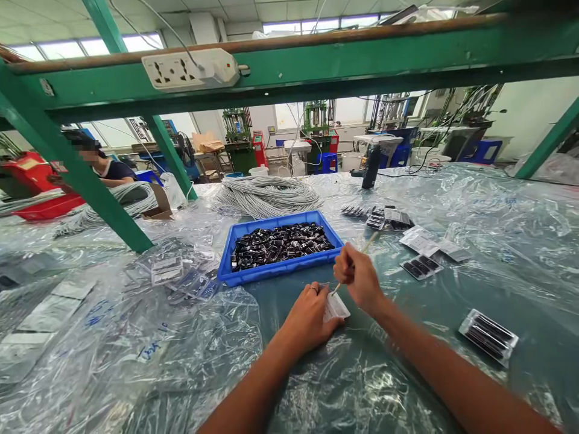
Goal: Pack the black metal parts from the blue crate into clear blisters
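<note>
A small pale, flat packet [337, 307] lies on the table beneath my left hand [310, 313]. My left fingers and thumb are bent round its edges and hold it. My right hand [359, 276] is closed round a thin, light-coloured stick [371, 240], whose lower tip meets the packet's top side. Just beyond both hands is a blue tray [271, 271] holding many small black parts [280, 247]. Off to the right lies a clear pack of long black pieces [489, 336].
More packs of black parts [420, 266] and white packets [427, 242] lie right of the tray. A black bottle-shaped object [371, 167] stands farther back. Coiled grey cable [269, 196] is behind the tray. Clear bags [181, 274] lie left. A green frame [316, 63] crosses overhead; a person [111, 169] sits left.
</note>
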The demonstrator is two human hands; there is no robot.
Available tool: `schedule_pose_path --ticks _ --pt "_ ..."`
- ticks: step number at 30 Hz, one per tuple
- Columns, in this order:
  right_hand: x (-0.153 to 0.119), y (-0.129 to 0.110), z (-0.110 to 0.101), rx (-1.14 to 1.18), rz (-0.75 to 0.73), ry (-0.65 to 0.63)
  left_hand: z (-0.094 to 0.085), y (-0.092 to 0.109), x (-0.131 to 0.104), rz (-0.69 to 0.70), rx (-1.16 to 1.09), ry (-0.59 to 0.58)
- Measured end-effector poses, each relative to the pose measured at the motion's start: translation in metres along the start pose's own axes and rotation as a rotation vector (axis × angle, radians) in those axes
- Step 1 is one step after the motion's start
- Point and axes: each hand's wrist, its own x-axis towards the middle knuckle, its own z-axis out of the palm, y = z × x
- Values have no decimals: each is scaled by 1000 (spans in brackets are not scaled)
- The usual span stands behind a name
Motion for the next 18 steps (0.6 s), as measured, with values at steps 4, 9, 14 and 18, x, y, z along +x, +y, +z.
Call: schedule_pose_path --ticks 4,9,14,18 --pt "-1 24 0 -107 32 35 8 -3 6 -40 -115 74" --pt "-1 30 2 -153 5 38 9 -1 7 -85 -156 92" --pt "-2 32 3 -233 -49 38 8 1 7 -80 -168 111" --pt "0 45 1 -306 -84 57 8 -1 8 -63 -157 111"
